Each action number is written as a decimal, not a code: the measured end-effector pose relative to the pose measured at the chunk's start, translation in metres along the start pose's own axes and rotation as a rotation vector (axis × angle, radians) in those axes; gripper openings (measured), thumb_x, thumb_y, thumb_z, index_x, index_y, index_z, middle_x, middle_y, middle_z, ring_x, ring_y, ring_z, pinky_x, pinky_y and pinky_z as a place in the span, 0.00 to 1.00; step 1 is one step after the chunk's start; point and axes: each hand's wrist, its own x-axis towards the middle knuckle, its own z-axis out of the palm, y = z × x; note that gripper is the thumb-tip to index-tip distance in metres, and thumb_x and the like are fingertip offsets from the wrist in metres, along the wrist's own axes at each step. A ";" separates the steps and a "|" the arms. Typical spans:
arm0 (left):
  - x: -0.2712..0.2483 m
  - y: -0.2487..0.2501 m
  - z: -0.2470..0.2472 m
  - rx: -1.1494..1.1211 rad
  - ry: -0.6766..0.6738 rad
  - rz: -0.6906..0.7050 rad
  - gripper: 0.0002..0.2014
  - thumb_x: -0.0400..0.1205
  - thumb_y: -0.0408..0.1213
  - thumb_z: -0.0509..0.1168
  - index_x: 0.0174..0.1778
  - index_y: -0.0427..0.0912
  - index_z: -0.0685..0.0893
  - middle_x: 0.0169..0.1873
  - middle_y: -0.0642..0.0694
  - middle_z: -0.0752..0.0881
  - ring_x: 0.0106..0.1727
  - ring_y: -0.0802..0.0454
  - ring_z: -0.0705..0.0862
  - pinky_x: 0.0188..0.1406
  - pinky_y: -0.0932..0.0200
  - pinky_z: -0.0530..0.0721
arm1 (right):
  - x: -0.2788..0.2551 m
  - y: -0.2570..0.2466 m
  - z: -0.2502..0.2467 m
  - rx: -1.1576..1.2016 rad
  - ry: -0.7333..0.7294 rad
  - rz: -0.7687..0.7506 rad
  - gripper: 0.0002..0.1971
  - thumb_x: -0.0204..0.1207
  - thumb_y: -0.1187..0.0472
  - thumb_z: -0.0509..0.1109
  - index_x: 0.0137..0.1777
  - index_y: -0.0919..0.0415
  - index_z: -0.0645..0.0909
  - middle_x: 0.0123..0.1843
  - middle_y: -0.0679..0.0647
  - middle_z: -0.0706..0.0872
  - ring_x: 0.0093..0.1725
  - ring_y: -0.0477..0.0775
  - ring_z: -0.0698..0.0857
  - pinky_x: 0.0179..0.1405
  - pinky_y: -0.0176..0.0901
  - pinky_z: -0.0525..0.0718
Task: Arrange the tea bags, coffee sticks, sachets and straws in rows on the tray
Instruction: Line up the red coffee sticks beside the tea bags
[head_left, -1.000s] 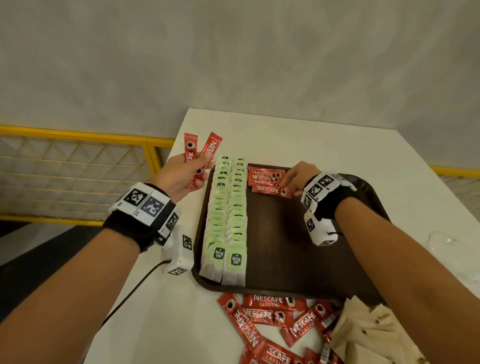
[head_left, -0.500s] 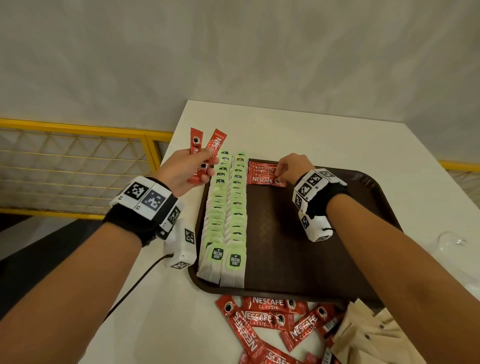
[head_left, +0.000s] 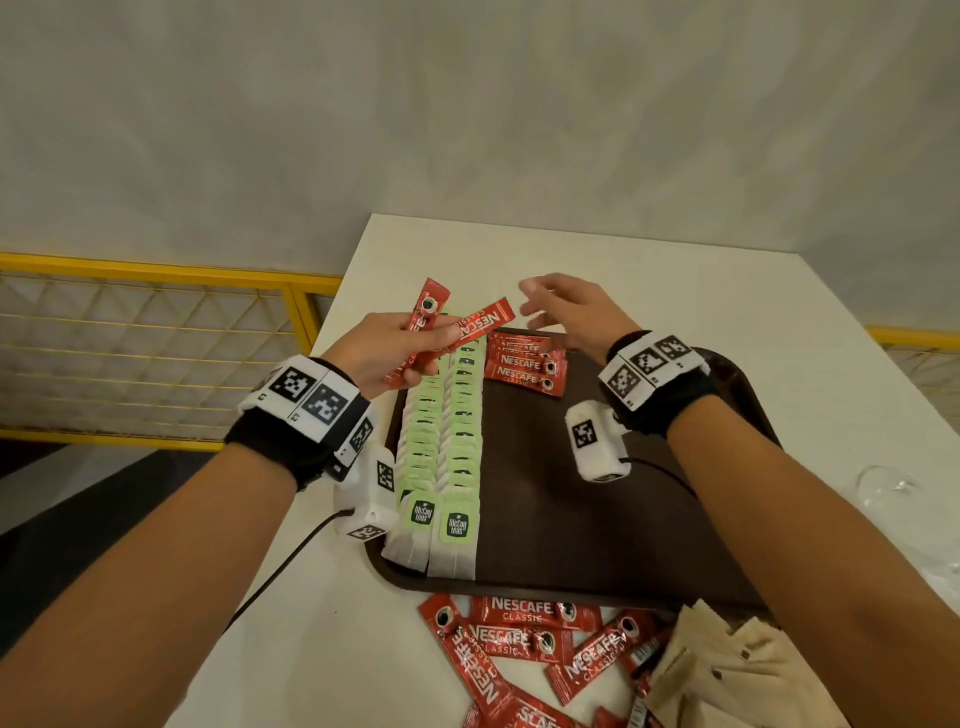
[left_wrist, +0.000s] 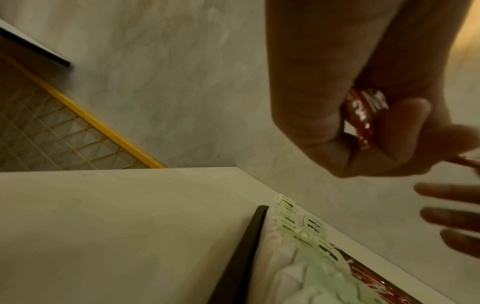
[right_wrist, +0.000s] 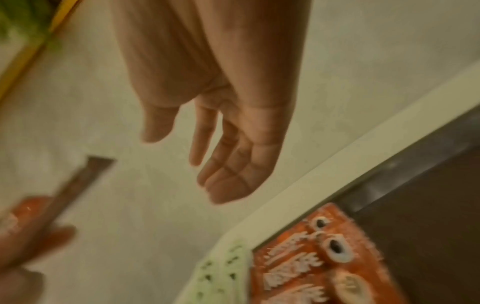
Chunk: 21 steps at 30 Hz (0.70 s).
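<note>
A dark brown tray (head_left: 597, 519) lies on the white table (head_left: 623, 270). Two rows of green tea bags (head_left: 441, 441) fill its left side. Beside them, at the far end, lie a few red coffee sticks (head_left: 524, 364). My left hand (head_left: 384, 348) grips two red coffee sticks (head_left: 457, 327) above the tray's far left corner; the left wrist view shows my fingers curled round them (left_wrist: 363, 111). My right hand (head_left: 566, 312) hovers above the placed sticks with fingers spread and nothing in it, and in the right wrist view (right_wrist: 221, 144) it is open too.
Loose red coffee sticks (head_left: 519, 654) lie on the table in front of the tray. Beige sachets (head_left: 737, 670) are piled at the near right. A clear glass (head_left: 883, 483) stands right of the tray. A yellow railing (head_left: 156, 270) runs left of the table.
My right hand has left the placed coffee sticks, lifted and opened, moving toward my left hand. My left hand has shifted right over the tea bags with its two sticks.
</note>
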 end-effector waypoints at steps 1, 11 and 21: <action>0.000 0.001 0.002 0.021 0.009 0.016 0.10 0.78 0.35 0.69 0.54 0.43 0.86 0.36 0.49 0.83 0.25 0.60 0.77 0.16 0.72 0.70 | -0.004 -0.005 0.000 0.059 -0.086 0.006 0.14 0.79 0.50 0.66 0.59 0.58 0.80 0.50 0.52 0.86 0.47 0.48 0.85 0.43 0.40 0.86; -0.002 0.005 0.014 -0.020 0.147 0.052 0.05 0.76 0.43 0.71 0.45 0.49 0.86 0.38 0.49 0.87 0.30 0.57 0.84 0.21 0.69 0.70 | -0.028 -0.014 0.014 0.536 -0.169 0.022 0.05 0.76 0.64 0.70 0.49 0.63 0.80 0.44 0.55 0.85 0.42 0.49 0.87 0.41 0.39 0.88; -0.009 0.024 0.028 0.054 0.205 0.216 0.17 0.73 0.45 0.74 0.58 0.51 0.83 0.43 0.53 0.85 0.58 0.53 0.76 0.52 0.50 0.83 | -0.031 -0.031 0.028 0.460 -0.098 -0.026 0.03 0.80 0.66 0.65 0.44 0.61 0.77 0.42 0.56 0.84 0.36 0.49 0.86 0.39 0.43 0.88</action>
